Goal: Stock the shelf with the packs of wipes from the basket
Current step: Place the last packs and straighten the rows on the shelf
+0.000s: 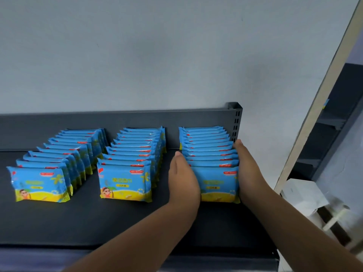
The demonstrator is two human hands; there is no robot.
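Both my hands flat, fingers straight — left hand (pixel 183 178) and right hand (pixel 247 169) press the sides of the wipes row (pixel 211 156) (upright packs) at the shelf's (pixel 88 218) right end.

Three rows of wipe packs (pixel 125 181) are sitting side by side on the shelf (pixel 98 222), left hand (pixel 183 179) and right hand (pixel 248 169) flanking the rightmost row (pixel 214 185).
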